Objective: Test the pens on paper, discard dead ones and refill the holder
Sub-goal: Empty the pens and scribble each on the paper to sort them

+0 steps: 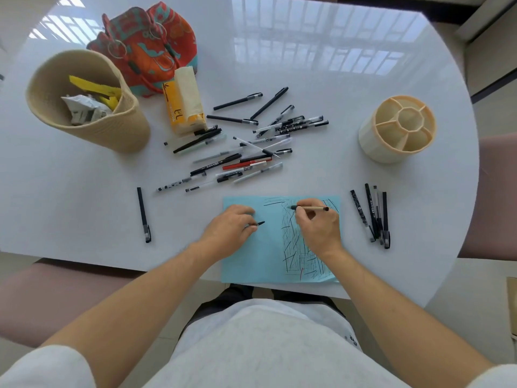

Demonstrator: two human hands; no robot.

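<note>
Head view shows a white tabletop [321, 88] with blue paper [260, 256] at its near edge. Behind it lies a loose pile of pens [243, 141]; the cream holder [398, 128] stands far right. Right hand [317, 229] pinches a tan pen [310, 208] on the paper; left hand [230, 228] grips a black cap [258, 223].

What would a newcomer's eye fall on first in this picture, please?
Probably the light blue sheet of paper at the table's near edge, its right half covered in dark scribbles, where the right hand holds a thin tan pen. Behind it sprawls a loose heap of mostly black pens, with an empty cream compartmented holder at right.
</note>
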